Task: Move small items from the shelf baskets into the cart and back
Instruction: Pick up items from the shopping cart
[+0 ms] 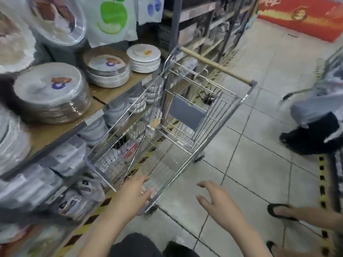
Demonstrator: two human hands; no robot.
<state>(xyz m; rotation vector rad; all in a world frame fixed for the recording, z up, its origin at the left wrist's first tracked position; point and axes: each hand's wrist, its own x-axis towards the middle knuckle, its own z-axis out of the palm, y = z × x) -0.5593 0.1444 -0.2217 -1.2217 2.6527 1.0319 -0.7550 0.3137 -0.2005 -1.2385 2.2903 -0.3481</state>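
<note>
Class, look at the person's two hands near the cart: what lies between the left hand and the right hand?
In the head view, the cart's near corner and bare floor tiles separate the left hand from the right hand.

Tan shelf (104, 93) with wrapped plate stacks (50, 93); wire cart (219, 127) on tiled floor (259, 164).

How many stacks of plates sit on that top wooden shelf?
3, as far as I can tell: a big wrapped stack nearest, a middle stack, and a small white stack farthest. More may sit beyond the left edge.
</note>
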